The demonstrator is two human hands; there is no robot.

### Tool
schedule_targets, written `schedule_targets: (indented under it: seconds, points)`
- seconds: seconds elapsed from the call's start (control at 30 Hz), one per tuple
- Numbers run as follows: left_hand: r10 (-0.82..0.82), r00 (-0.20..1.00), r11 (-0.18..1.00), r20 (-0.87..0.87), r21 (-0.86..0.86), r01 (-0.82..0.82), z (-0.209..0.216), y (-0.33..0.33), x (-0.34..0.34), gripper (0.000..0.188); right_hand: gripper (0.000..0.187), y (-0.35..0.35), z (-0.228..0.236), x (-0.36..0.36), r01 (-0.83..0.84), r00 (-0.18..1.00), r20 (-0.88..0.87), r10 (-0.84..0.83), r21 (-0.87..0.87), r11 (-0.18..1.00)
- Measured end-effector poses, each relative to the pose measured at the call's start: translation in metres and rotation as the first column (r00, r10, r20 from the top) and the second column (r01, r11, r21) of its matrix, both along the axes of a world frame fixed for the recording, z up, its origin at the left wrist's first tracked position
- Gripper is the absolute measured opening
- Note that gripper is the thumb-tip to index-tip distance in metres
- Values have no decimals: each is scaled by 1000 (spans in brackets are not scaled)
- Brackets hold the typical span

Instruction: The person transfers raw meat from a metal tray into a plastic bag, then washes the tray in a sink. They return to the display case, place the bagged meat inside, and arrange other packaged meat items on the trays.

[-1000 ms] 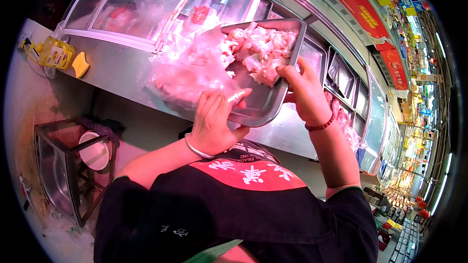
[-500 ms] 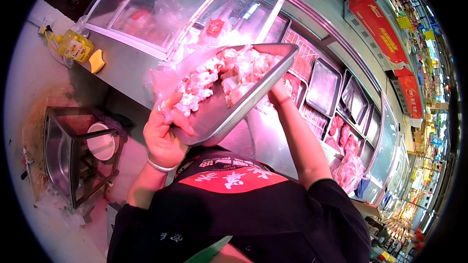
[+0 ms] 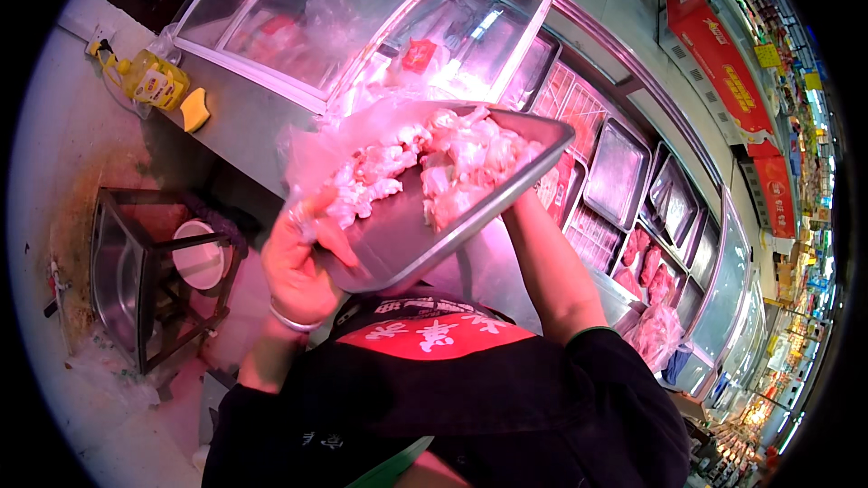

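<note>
A metal tray (image 3: 398,244) is held tilted in front of my chest, with pale pink pieces of raw meat (image 3: 470,158) lying in two heaps along its far part. A thin clear plastic bag (image 3: 312,149) hangs over its left edge, beside the meat. My left hand (image 3: 294,271) grips the tray's near left corner, its fingers over the rim and close to the bag. On the other side my right hand (image 3: 520,203) reaches under the tray's right edge and bears it; the tray hides its fingers.
Beyond the tray runs a glass-sided display case (image 3: 389,27) with empty metal trays (image 3: 617,172) and red meat (image 3: 651,267). A yellow bottle (image 3: 154,81) and sponge (image 3: 194,110) sit on the left counter. A dark metal frame (image 3: 136,280) stands lower left, near a white bucket (image 3: 201,255).
The tray has shifted slightly right and down in the picture, and the surroundings have shifted right too. Both hands keep their places on it. The meat stays in the tray.
</note>
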State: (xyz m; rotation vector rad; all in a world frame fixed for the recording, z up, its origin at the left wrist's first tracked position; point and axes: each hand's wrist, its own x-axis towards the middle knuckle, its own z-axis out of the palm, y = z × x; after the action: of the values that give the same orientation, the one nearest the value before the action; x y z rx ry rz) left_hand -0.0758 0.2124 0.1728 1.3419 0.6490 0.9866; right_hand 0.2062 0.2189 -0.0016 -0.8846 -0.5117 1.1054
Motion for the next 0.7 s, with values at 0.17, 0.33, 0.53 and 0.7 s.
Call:
schedule_targets:
  seconds: [0.17,0.33,0.53,0.7]
  points:
    - [56,992,980,117,185,-77,18,28,-6,41,27,0,76,18,175,982,-81,-168,79,981]
    - [97,976,987,195,109,-120,14,34,-11,36,30,-1,97,17,225,974,-17,-224,93,970]
    - [133,922,979,364,96,-180,9,44,-3,42,29,23,94,23,201,972,-194,-134,382,902]
    - [482,773,861,413,-56,-506,30,74,-11,59,27,34,180,-17,374,926,-128,-356,161,913]
